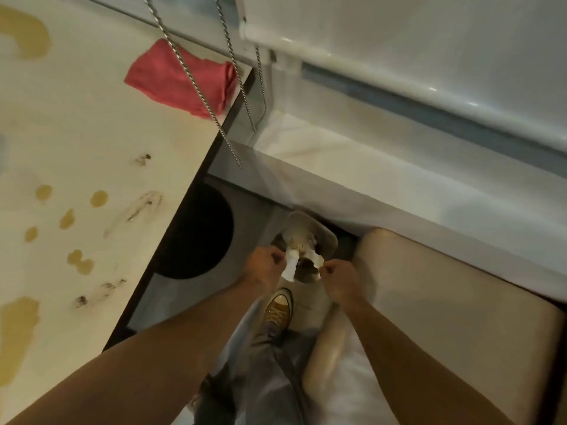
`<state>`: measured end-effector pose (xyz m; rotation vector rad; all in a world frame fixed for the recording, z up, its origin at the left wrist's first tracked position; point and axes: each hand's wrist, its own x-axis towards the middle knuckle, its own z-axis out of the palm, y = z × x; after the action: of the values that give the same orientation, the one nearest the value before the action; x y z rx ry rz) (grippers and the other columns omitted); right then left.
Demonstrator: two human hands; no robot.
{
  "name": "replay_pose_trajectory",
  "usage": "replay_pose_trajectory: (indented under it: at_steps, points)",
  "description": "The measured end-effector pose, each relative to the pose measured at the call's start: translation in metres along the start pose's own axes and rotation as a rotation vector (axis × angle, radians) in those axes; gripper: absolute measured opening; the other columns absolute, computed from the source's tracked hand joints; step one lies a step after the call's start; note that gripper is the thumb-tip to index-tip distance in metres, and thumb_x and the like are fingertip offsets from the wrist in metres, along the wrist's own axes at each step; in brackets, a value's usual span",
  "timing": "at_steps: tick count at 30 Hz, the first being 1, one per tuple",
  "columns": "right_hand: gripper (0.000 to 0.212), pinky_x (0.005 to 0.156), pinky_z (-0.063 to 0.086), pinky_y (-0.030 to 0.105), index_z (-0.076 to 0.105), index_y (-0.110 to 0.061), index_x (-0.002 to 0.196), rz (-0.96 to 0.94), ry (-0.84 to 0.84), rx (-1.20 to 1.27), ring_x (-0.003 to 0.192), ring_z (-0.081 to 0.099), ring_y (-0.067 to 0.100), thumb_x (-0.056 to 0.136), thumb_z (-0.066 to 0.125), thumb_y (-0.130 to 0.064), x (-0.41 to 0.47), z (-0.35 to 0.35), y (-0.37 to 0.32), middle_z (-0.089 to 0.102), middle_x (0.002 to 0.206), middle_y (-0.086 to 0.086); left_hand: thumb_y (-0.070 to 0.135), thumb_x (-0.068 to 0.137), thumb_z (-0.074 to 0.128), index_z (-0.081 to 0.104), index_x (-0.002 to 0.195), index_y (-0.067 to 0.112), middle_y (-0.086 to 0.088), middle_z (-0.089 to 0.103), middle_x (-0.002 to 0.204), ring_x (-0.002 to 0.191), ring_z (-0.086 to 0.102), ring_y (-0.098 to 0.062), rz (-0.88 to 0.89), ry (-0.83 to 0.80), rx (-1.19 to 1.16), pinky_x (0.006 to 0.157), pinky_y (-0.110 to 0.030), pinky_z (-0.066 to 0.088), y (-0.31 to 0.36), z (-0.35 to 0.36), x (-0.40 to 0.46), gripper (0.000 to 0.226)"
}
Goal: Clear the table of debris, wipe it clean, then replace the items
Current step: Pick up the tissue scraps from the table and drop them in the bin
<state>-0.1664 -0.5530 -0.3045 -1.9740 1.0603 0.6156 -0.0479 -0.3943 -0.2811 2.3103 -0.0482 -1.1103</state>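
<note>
Both my arms reach down beside the table over a small grey bin point(329, 239) on the floor. My left hand point(260, 265) and my right hand point(337, 273) each pinch an end of crumpled white tissue point(291, 268) held above the bin's opening. More crumpled paper point(299, 239) lies inside the bin. The white table point(92, 133) fills the left side, marked with yellow spills point(98, 198) and dark smears point(138, 207). A folded red cloth point(181, 78) lies at the table's far corner.
A black round base point(199, 231) sits under the table edge. A cream cushioned seat point(445, 317) stands at the right, by a white ledge and window frame. Metal bead chains point(190, 78) hang over the table corner. My yellow shoe point(277, 311) stands just before the bin.
</note>
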Motion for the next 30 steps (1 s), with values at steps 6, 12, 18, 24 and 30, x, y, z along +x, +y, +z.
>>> replay_pose_trajectory:
  at_steps: [6, 12, 18, 24, 30]
  points:
    - [0.02, 0.068, 0.049, 0.021, 0.076, -0.014, 0.103, -0.058, -0.047, 0.045, 0.076, 0.062, 0.005, 0.102, 0.058, -0.021, 0.019, 0.0, 0.002, 0.073, 0.093, 0.0, 0.011, 0.092, 0.07, 0.069, 0.112, 0.011, 0.004, 0.063, 0.084, 0.087, 0.064, -0.018, 0.02, -0.024, 0.015, 0.076, -0.028, 0.051, -0.002, 0.026, 0.027, 0.02]
    - [0.022, 0.079, 0.05, 0.025, 0.074, -0.015, 0.114, -0.138, -0.052, 0.03, 0.091, 0.064, 0.011, 0.103, 0.057, -0.022, -0.007, -0.014, -0.008, 0.072, 0.105, 0.0, 0.014, 0.093, 0.069, 0.067, 0.112, 0.012, 0.002, 0.064, 0.097, 0.095, 0.062, -0.016, 0.061, -0.024, 0.063, 0.085, -0.028, 0.051, 0.007, 0.017, 0.007, 0.018]
    - [0.023, 0.077, 0.045, 0.013, 0.072, -0.024, 0.121, -0.243, -0.02, 0.025, 0.092, 0.063, 0.001, 0.1, 0.063, -0.029, -0.061, -0.031, -0.03, 0.071, 0.104, -0.012, 0.027, 0.095, 0.066, 0.063, 0.102, 0.035, 0.011, 0.067, 0.102, 0.093, 0.063, -0.008, 0.109, -0.067, 0.032, 0.083, -0.024, 0.052, 0.003, -0.014, -0.06, 0.011]
    - [0.023, 0.092, 0.056, 0.027, 0.072, -0.031, 0.12, -0.347, -0.042, 0.08, 0.101, 0.065, -0.001, 0.098, 0.066, -0.03, -0.149, -0.05, -0.086, 0.071, 0.11, -0.014, 0.031, 0.095, 0.066, 0.065, 0.105, 0.038, 0.022, 0.066, 0.097, 0.088, 0.064, 0.005, 0.237, -0.075, -0.04, 0.081, -0.015, 0.052, -0.011, -0.086, -0.164, 0.012]
    - [0.021, 0.081, 0.047, 0.003, 0.072, -0.035, 0.116, -0.459, -0.057, 0.068, 0.097, 0.062, -0.015, 0.097, 0.068, -0.029, -0.238, -0.051, -0.162, 0.068, 0.104, -0.026, 0.028, 0.094, 0.067, 0.071, 0.111, 0.028, 0.015, 0.072, 0.098, 0.086, 0.067, 0.0, 0.278, 0.032, -0.146, 0.083, -0.018, 0.054, -0.047, -0.167, -0.26, 0.018]
